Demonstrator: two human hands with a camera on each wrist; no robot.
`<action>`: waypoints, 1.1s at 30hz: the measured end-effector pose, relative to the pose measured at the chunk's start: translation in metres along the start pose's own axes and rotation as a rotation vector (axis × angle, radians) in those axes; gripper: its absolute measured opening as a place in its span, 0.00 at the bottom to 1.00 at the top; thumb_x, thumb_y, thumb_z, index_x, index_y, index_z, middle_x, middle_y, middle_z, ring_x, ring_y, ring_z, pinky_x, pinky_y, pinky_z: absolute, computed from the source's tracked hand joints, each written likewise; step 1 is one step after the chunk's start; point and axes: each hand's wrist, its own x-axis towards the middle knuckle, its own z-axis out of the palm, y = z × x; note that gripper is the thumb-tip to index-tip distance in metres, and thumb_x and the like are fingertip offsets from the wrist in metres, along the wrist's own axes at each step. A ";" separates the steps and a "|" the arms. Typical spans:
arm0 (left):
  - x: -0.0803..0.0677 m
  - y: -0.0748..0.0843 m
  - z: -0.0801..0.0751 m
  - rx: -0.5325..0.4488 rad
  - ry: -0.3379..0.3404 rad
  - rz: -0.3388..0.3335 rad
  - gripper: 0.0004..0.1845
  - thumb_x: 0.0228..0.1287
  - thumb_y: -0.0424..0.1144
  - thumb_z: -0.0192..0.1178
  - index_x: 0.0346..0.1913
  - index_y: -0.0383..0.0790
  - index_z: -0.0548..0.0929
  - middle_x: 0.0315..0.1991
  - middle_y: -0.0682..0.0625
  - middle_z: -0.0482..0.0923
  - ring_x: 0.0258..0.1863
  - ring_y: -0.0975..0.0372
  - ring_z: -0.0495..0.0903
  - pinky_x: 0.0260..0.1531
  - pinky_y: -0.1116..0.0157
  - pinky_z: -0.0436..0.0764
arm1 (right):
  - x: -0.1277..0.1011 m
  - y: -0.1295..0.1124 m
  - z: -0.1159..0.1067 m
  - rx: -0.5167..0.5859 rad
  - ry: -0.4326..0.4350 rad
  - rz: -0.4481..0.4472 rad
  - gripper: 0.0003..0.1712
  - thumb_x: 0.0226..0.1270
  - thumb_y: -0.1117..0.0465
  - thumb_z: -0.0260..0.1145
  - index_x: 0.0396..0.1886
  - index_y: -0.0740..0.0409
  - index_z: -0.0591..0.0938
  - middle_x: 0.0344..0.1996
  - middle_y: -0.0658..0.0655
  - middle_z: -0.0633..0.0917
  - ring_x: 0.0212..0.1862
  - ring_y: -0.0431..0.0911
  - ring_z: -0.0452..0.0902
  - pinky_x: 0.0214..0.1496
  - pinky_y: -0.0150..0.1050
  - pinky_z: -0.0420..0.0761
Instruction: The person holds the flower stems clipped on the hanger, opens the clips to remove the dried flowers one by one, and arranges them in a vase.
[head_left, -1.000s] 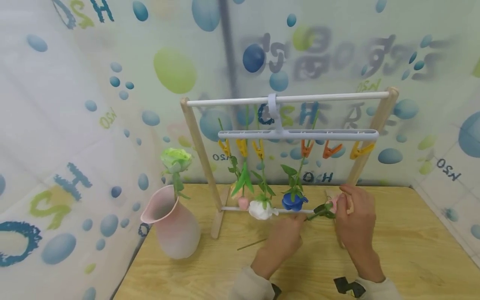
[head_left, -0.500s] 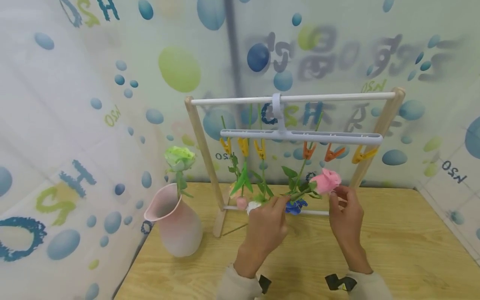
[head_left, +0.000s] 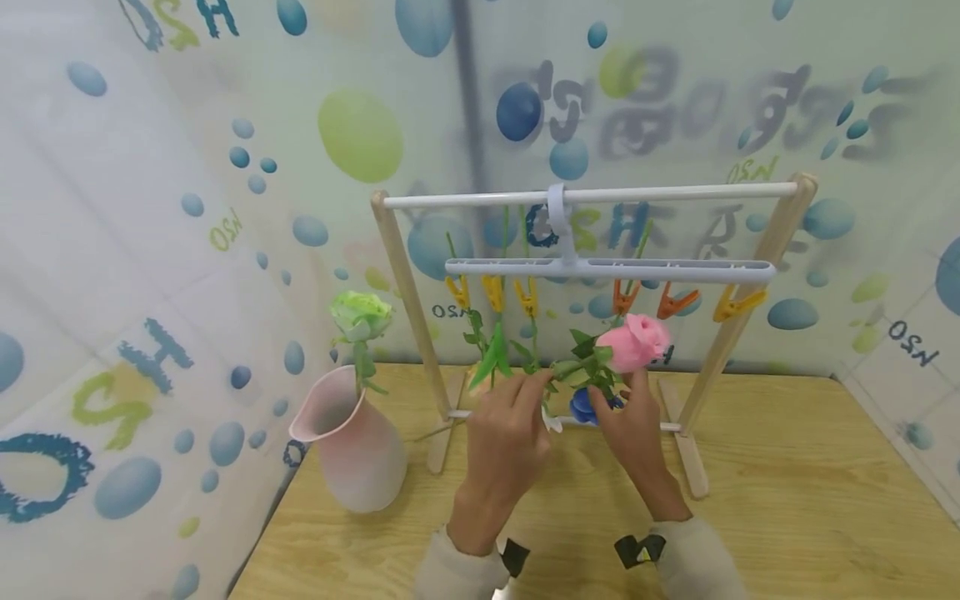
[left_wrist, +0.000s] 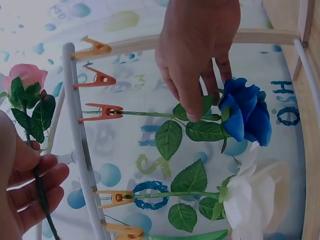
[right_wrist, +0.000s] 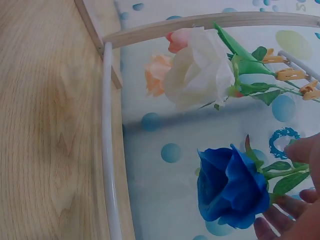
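Note:
My left hand (head_left: 504,433) pinches the green stem of a pink rose (head_left: 633,343), whose bloom stands up to the right in the head view. A blue rose (right_wrist: 232,187) hangs upside down behind it, its stem caught in an orange clothespin (left_wrist: 105,111). My right hand (head_left: 633,425) is at the blue rose, just above its bloom. Its thumb and fingers stand apart on either side of the stem and leaves. A white rose (left_wrist: 255,197) hangs beside the blue one, partly covered by my left hand in the head view.
A pale hanger (head_left: 667,269) hooks over a white-barred wooden rack (head_left: 401,275). An orange clothespin (head_left: 677,302) and a yellow one (head_left: 738,304) hold nothing. Left of the rack, a pink-and-white vase (head_left: 360,467) holds a light green rose (head_left: 360,315).
The pink rose has risen from low on the right and moved left with my left hand. My right hand has left the pink rose's bloom and moved left to the blue rose.

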 end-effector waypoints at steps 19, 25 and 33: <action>0.028 -0.035 -0.041 -0.021 0.280 -0.112 0.09 0.62 0.20 0.57 0.41 0.31 0.84 0.29 0.42 0.82 0.26 0.53 0.81 0.23 0.60 0.79 | 0.004 -0.001 0.019 -0.211 0.003 -0.021 0.19 0.66 0.61 0.69 0.54 0.61 0.77 0.34 0.60 0.87 0.29 0.51 0.82 0.25 0.37 0.76; 0.030 -0.054 -0.052 -0.002 0.398 -0.194 0.08 0.64 0.20 0.57 0.42 0.27 0.84 0.31 0.38 0.83 0.30 0.50 0.83 0.30 0.58 0.79 | 0.003 -0.001 0.014 -0.227 0.001 -0.027 0.11 0.66 0.62 0.68 0.45 0.62 0.80 0.32 0.60 0.87 0.30 0.53 0.83 0.29 0.45 0.80; 0.020 -0.078 -0.063 0.010 0.430 -0.380 0.08 0.70 0.24 0.53 0.44 0.22 0.82 0.35 0.34 0.84 0.36 0.47 0.85 0.45 0.73 0.78 | 0.002 0.002 0.007 -0.237 0.001 -0.004 0.10 0.65 0.62 0.68 0.44 0.61 0.82 0.32 0.61 0.88 0.30 0.53 0.84 0.31 0.47 0.81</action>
